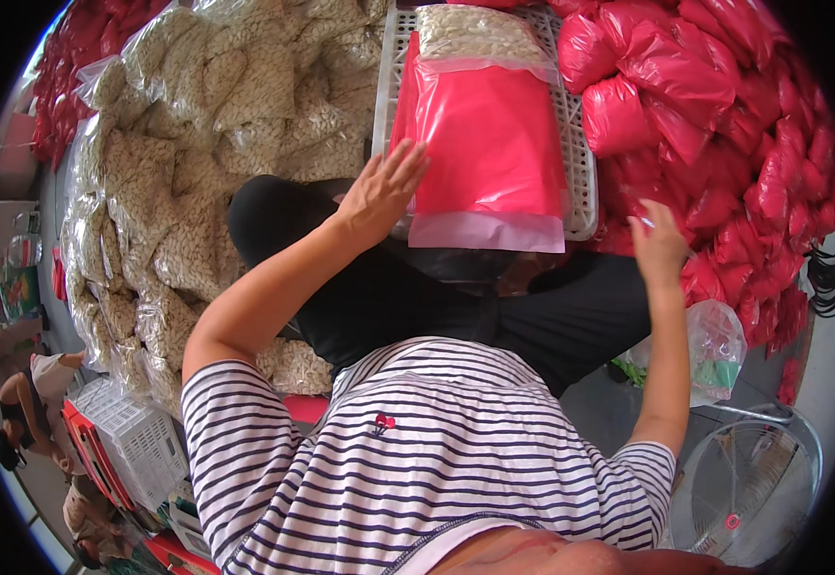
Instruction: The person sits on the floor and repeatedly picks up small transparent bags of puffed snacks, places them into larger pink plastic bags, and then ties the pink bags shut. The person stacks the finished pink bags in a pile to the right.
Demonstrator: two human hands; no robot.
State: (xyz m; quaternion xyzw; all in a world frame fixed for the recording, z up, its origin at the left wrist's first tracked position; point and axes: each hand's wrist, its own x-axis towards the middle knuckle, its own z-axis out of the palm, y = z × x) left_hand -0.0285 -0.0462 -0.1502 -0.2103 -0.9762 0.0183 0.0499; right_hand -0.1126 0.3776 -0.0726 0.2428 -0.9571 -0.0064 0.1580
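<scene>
A stack of flat red plastic bags (489,144) lies on an upturned white plastic crate (581,180), its pale pink edge towards me. Across the far end of the stack rests a clear bag of pale, flat seeds (480,33). My left hand (387,188), fingers spread, is at the left edge of the red stack, holding nothing visible. My right hand (656,233) is to the right of the crate, near the heap of filled red bags (676,93). Its fingers are bent, and a small whitish thing shows at them; whether it is held is unclear.
Clear bags of pale seeds (245,115) are heaped at the left. A metal fan (740,496) stands at the lower right, near a clear plastic bag (712,348). White crates (130,438) are at the lower left, with other people (36,417) beyond.
</scene>
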